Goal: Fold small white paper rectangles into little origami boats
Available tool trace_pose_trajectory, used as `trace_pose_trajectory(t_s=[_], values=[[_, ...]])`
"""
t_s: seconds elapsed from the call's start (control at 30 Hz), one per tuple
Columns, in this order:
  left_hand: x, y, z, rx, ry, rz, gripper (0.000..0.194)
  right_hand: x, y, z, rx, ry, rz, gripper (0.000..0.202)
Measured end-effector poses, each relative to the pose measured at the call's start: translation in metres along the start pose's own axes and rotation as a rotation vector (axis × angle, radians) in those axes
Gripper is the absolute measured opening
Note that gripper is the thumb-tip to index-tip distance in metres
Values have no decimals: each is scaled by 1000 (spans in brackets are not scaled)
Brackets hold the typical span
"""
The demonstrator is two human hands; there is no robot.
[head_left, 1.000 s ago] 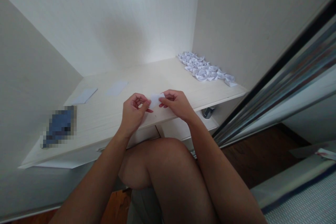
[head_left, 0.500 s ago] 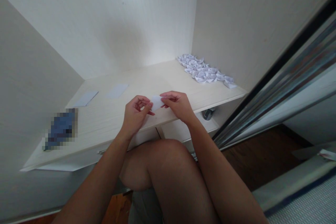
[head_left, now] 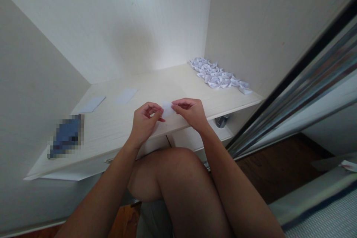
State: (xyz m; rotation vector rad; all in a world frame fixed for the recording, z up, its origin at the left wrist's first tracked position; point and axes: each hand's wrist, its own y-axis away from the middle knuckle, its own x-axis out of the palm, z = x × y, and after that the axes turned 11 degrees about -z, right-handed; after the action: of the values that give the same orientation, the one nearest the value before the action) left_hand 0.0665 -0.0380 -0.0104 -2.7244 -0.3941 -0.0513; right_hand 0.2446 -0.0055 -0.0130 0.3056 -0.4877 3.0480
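A small piece of white paper (head_left: 167, 109) is held between my two hands, just above the front edge of the white shelf (head_left: 156, 81). My left hand (head_left: 146, 119) pinches its left side between thumb and fingers. On the opposite side, my right hand (head_left: 191, 111) grips the paper's right edge with thumb and forefinger. To the left lie a flat white sheet (head_left: 126, 96) and a stack of white paper (head_left: 92, 104). Many small folded white paper pieces (head_left: 214, 74) are heaped along the right wall.
At the shelf's left end lies a blue item (head_left: 67, 135), blurred out by pixels. A dark can (head_left: 222, 121) stands in the compartment below. Walls close in the back and both sides, and a sliding-door frame (head_left: 281, 81) runs along the right. My knee (head_left: 178, 163) is under the shelf edge.
My right hand has shifted slightly to the right and its fingers have drawn together at the paper's edge. More of the paper shows between the hands. The left hand keeps its pinch.
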Motion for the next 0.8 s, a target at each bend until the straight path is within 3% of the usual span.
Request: trace_pose_trajectory(t_s=[0.33,0.8], values=[[-1,1,2,29,-16,3,15,-5,-5,5,113,-43,94,15],[-1,3,-2,84,-131,-25,13,-5,-12,0,292,-171,172,31]])
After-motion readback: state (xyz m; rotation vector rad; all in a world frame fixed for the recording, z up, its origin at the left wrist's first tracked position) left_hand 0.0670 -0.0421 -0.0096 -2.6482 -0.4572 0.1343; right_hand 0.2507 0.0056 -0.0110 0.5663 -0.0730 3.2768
